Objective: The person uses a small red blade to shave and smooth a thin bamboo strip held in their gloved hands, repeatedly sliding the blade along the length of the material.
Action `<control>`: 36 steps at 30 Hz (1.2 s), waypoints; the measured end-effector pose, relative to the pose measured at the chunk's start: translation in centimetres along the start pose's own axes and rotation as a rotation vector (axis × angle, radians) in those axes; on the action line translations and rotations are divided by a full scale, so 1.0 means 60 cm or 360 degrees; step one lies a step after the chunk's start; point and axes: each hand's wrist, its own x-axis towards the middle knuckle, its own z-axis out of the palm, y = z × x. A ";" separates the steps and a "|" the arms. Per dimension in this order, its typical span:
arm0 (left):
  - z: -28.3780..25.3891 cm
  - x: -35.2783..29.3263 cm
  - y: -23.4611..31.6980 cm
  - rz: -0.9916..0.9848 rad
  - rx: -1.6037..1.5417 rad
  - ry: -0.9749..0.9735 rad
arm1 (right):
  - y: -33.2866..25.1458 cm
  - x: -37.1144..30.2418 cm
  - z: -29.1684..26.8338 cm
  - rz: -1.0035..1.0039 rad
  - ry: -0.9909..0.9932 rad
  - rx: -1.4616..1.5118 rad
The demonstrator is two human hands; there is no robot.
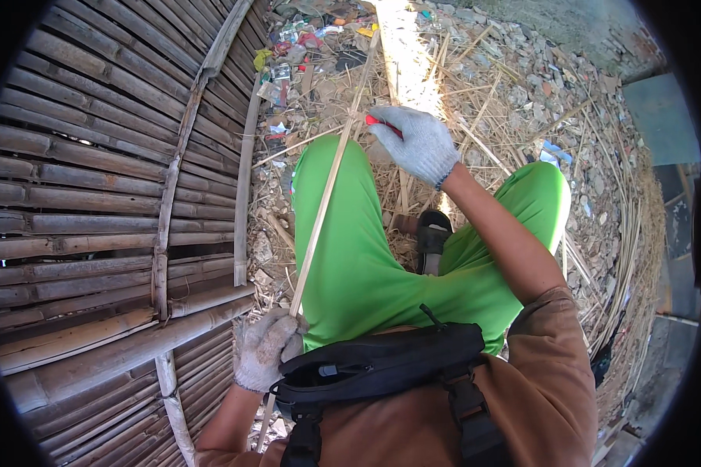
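Left hand (269,350) grasping a strip (324,202) by the pouch (382,366). Strip slants up across the left thigh (354,233); right hand (417,144) clenched on a red handle (373,120) just beside it. Slatted wall (93,179) on the left, litter (304,39) farther out.

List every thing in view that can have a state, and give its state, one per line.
Left hand, gloved, closed on bamboo strip.
Right hand, gloved, closed around red object.
Bamboo strip, held slanting.
Red object, partly hidden.
Black bag, strapped on.
Sandal, worn.
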 end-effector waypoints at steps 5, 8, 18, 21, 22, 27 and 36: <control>0.017 0.032 0.017 0.0024 -0.0055 0.0086 | -0.057 -0.035 -0.001 -0.0222 -0.0126 0.0034; 0.023 0.048 0.021 0.0034 -0.0112 0.0042 | -0.075 -0.047 0.000 -0.0301 -0.0212 0.0057; 0.022 0.024 0.011 0.0042 -0.0061 0.0091 | -0.062 -0.046 0.006 -0.0285 -0.0176 0.0038; 0.015 0.010 0.009 0.0046 -0.0048 0.0068 | -0.070 -0.045 0.007 -0.0287 -0.0183 0.0060; 0.017 0.005 0.008 0.0044 -0.0046 0.0072 | -0.073 -0.045 0.007 -0.0284 -0.0194 0.0053; 0.015 -0.011 0.002 0.0108 -0.0017 0.0102 | -0.072 -0.050 0.015 -0.0303 -0.0163 0.0065; 0.013 -0.036 -0.009 0.0078 -0.0030 0.0179 | -0.066 -0.046 0.014 -0.0294 -0.0099 0.0132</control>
